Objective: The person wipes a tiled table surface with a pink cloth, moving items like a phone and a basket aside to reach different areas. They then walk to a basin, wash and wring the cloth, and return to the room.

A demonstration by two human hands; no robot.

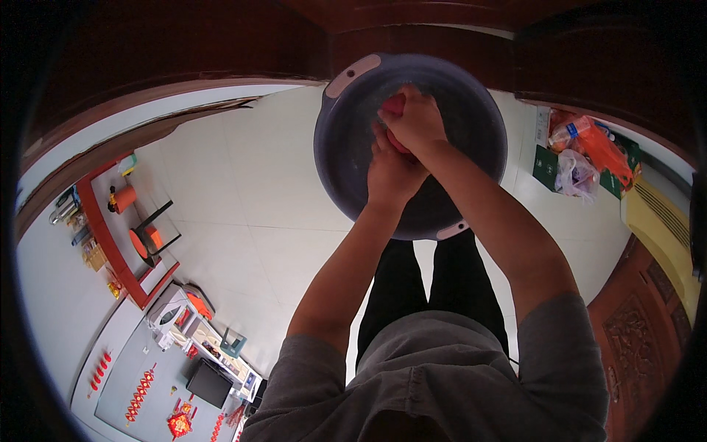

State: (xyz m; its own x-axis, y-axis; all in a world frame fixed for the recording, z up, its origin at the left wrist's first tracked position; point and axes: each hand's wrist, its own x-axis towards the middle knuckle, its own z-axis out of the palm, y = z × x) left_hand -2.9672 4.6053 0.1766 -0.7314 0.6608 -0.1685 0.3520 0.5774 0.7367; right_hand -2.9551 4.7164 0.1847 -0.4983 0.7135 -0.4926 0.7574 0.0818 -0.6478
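Observation:
A dark grey-blue basin [342,160] with two pale pink handle patches sits in front of my legs. Both of my hands are inside it, squeezed around a small red cloth [394,104]. My right hand [422,119] grips the upper part, where a red end bulges out beside the thumb. Just below and touching it, my left hand [392,174] closes on the lower part, and a strip of red shows between the two hands. Most of the cloth is hidden by fingers. A slight glint lies on the basin's bottom; whether there is water cannot be made out.
Dark brown wood panelling [420,41] borders the basin's far side. On the right stand a green box [545,167] with plastic bags and a bottle, a yellow appliance [657,210] and a carved wooden door [629,337]. A black-framed chair [144,243] and a television [210,382] are at left.

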